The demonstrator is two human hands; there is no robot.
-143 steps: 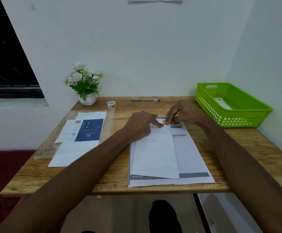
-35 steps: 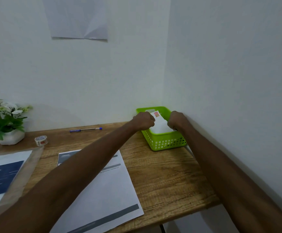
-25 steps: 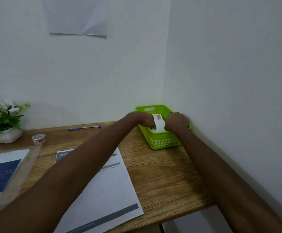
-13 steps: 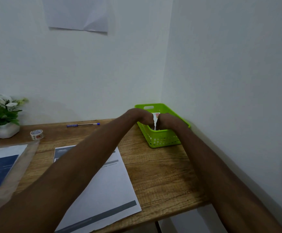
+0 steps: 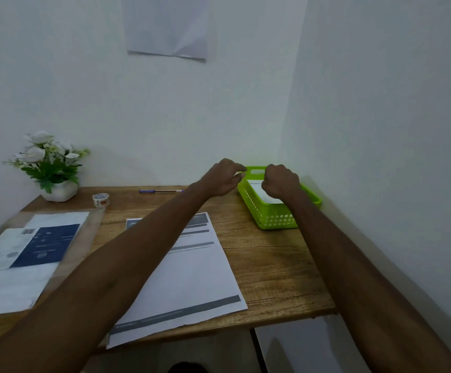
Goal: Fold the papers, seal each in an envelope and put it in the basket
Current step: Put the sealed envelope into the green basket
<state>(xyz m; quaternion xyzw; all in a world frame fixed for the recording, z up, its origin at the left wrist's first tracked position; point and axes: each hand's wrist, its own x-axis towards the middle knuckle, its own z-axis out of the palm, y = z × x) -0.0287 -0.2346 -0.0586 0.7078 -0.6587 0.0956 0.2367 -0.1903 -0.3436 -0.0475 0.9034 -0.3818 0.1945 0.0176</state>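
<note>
Things on the table by the corner of the walls

The basket (image 5: pixel 273 219) sits at the far right of the table (image 5: pixel 267 267), in the corner, with an envelope (image 5: pixel 259 191) lying in it. Both hands are over the basket, the left hand (image 5: pixel 223 177) by its left edge and the right hand (image 5: pixel 281 183) above the envelope. A printed paper (image 5: pixel 189 275) lies in the middle, near the front edge. A pen (image 5: pixel 161 191) lies at the far edge. A tape roll (image 5: pixel 101 199) and a flower pot (image 5: pixel 58 191) are far left. A plastic sleeve of papers (image 5: pixel 30 254) lies near left.

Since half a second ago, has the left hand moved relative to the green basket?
Yes. The left hand has lifted up and leftward off the basket, now clear of its left rim, holding nothing.
</note>
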